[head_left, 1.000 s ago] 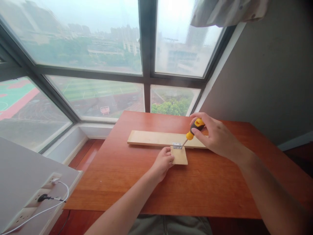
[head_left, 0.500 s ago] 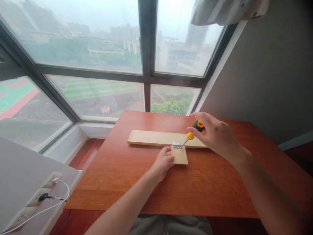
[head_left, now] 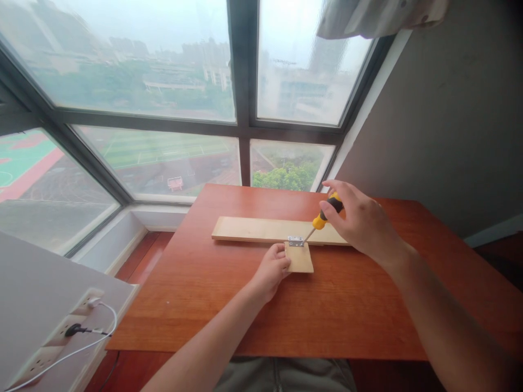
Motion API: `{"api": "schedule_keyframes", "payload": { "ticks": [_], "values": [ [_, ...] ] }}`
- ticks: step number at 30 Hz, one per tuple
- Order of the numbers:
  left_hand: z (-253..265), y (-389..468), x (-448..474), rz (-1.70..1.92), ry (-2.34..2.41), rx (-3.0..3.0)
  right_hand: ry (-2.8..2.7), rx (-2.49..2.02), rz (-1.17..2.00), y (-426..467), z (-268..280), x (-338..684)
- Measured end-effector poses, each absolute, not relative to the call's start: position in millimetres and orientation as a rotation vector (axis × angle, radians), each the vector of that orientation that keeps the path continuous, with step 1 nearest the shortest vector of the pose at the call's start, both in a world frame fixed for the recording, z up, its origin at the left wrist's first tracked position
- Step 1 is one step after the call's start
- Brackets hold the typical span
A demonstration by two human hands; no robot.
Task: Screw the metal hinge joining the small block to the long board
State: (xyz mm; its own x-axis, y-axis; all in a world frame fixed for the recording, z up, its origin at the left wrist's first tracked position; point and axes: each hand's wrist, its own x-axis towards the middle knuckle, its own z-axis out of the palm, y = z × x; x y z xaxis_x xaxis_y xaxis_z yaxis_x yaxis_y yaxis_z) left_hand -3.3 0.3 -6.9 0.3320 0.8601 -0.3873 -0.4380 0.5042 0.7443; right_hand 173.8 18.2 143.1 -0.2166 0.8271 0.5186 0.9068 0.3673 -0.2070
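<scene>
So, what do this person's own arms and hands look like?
The left grip and right grip are ordinary bare human hands, with no glove, ring or visible marking. The left forearm and right forearm show no sleeve, watch or cable. A grey-green garment shows at the lap.

We count 2 hands, i.e. 1 L hand (head_left: pixel 273 268) & 1 R hand (head_left: pixel 360 219). We see 1 screwdriver (head_left: pixel 320 220), 1 metal hinge (head_left: pixel 296 241) & 2 pcs of wood: 1 long board (head_left: pixel 253 230) + 1 small board (head_left: pixel 299 260). Hole/screw no. on the hinge is too small for us to tally. We've 1 table (head_left: pixel 196 305), 1 pr. of trousers (head_left: pixel 247 375) & 1 curtain (head_left: pixel 379 19). By the L wall we make it 3 sockets (head_left: pixel 37 366) w/ 2 plugs, viz. 1 white plug (head_left: pixel 95 302) & 1 black plug (head_left: pixel 73 330), plus 1 white cable (head_left: pixel 81 347). Window panes (head_left: pixel 143 54): we get min. 5.
</scene>
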Motion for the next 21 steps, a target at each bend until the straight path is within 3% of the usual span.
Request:
{"api": "schedule_keyframes", "payload": {
  "ticks": [4, 10, 17, 21],
  "values": [
    [-7.0, 0.9, -3.1, 0.910, 0.856, 0.579, -2.150, -1.327, 0.051, 17.4, 146.1, 172.1],
    [-7.8, 0.6, -2.9, 0.912, 0.852, 0.579, -2.072, -1.658, -0.372, 19.4, 146.0, 170.8],
    [-6.0, 0.6, -3.1, 0.912, 0.855, 0.568, -2.154, -1.352, 0.089, 18.5, 141.5, 173.4],
    [-4.4, -0.1, -3.2, 0.914, 0.856, 0.560, -2.133, -1.476, -0.178, 19.4, 137.5, 172.3]
  ]
}}
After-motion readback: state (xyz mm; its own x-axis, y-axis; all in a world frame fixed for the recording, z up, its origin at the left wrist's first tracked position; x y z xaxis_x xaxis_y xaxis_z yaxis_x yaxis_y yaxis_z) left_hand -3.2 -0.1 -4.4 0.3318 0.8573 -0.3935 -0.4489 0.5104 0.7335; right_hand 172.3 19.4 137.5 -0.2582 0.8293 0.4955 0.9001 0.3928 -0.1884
